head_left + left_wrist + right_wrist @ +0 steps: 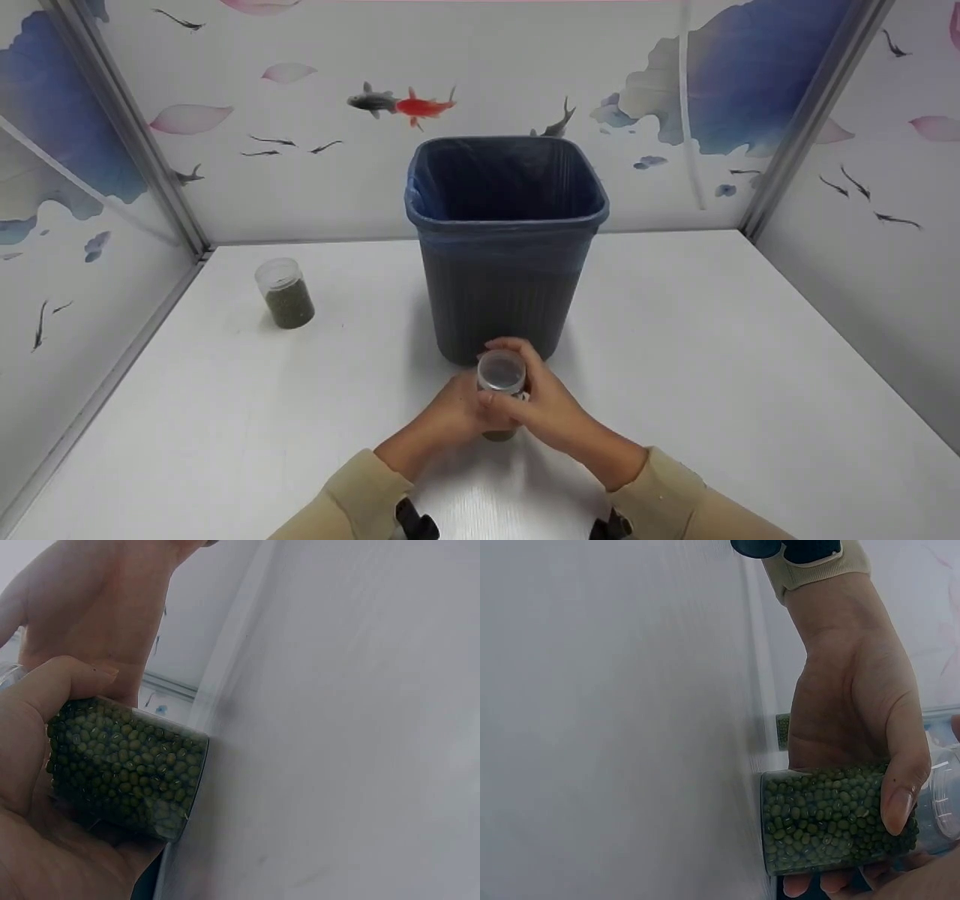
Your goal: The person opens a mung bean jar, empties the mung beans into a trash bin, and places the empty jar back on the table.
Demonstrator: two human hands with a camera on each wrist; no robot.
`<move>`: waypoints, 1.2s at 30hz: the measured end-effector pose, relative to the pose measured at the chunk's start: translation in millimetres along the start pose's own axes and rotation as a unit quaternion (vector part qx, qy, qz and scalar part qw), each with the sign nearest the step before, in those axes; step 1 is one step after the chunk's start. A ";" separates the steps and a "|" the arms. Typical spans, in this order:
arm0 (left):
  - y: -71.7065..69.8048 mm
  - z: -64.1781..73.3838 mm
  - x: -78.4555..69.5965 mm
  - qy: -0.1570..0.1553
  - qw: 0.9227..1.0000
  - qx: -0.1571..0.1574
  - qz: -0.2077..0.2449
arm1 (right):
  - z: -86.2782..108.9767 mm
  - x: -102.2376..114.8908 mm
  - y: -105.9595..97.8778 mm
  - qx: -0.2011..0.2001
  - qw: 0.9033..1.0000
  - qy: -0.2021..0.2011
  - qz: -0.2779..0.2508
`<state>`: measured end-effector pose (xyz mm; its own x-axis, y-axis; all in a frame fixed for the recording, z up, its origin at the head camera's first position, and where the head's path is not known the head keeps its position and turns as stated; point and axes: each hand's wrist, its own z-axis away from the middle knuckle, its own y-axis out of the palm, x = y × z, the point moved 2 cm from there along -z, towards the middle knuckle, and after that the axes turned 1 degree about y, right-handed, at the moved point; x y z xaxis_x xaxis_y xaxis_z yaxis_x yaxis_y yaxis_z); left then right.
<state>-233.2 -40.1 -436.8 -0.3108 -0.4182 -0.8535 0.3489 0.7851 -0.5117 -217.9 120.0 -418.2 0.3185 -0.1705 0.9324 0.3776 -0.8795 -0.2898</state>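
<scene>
Fingers point(898, 811) of left hand point(459, 411) curled round bean-filled jar point(127, 769); fingers of right hand point(553, 409) round its clear top.

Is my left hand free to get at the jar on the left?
Probably not yet: your left hand grips the nearer jar, though nothing visible blocks the way to the left jar.
</scene>
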 end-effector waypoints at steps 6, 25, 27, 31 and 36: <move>1.7 -2.1 -1.3 -0.033 0.999 0.001 0.004 | 0.0 -0.6 -0.3 -0.014 1.000 0.019 -0.012; -0.3 1.6 0.0 -0.001 1.000 0.000 0.026 | -0.9 -0.4 0.4 -0.003 1.000 0.021 0.013; -0.5 1.7 0.1 -0.002 1.000 -0.001 0.028 | -1.1 -0.4 0.5 -0.004 1.000 0.018 0.015; -0.8 1.6 0.7 -0.001 1.000 -0.001 0.027 | -1.3 -0.3 0.4 -0.004 1.000 0.012 0.016; -0.8 1.6 1.3 0.019 0.999 0.000 0.026 | -0.1 0.3 0.4 0.002 1.000 0.016 0.009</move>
<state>-232.4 -42.0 -437.7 -0.3255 -0.3599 -0.8744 0.3646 0.8054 -0.4673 -217.8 119.5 -418.0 0.2983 -0.2011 0.9331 0.3749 -0.8743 -0.3083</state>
